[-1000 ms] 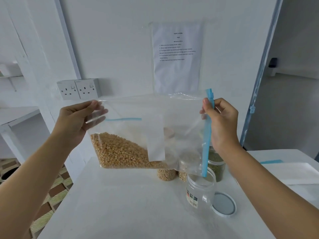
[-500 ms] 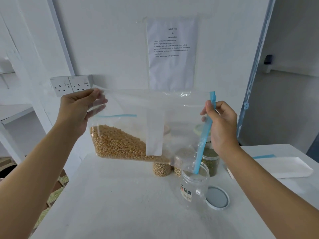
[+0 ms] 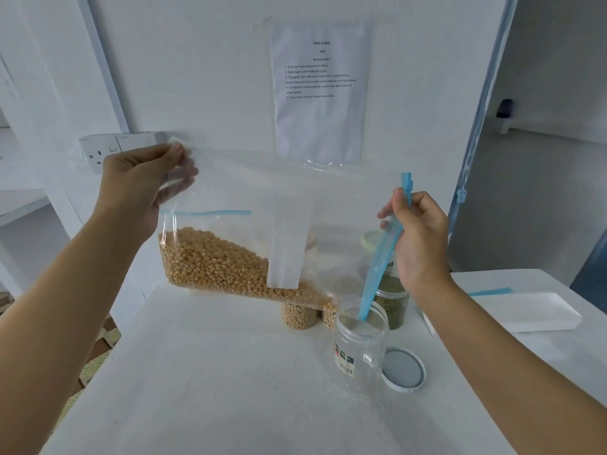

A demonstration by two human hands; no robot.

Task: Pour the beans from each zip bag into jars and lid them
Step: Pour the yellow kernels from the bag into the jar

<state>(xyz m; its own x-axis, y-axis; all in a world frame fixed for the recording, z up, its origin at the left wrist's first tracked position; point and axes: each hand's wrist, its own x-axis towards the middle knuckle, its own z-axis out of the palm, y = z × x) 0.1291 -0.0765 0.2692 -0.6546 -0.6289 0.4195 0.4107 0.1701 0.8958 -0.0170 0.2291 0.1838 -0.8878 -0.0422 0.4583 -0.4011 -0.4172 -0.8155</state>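
A clear zip bag (image 3: 249, 192) of yellow beans (image 3: 213, 264) hangs tilted above the white table (image 3: 230, 372). My left hand (image 3: 138, 188) pinches its closed bottom corner, held high. My right hand (image 3: 417, 238) grips the blue zip edge (image 3: 377, 267), whose lower corner dips into the mouth of an open, empty clear jar (image 3: 359, 346). The beans lie along the bag's lower side, reaching close to the jar's rim. The jar's white lid (image 3: 403, 369) lies flat on the table just right of it.
Behind the bag stand filled jars: yellow beans (image 3: 299, 318) and green beans (image 3: 392, 300), partly hidden. A white tray (image 3: 525, 310) lies at the right with a blue strip (image 3: 489, 292) behind it. A printed sheet (image 3: 320, 90) and sockets (image 3: 98, 152) are on the wall.
The bag has tilted further, its zip corner dropping into the open jar's mouth. The beans have slid down toward that corner. My left hand has stayed high.
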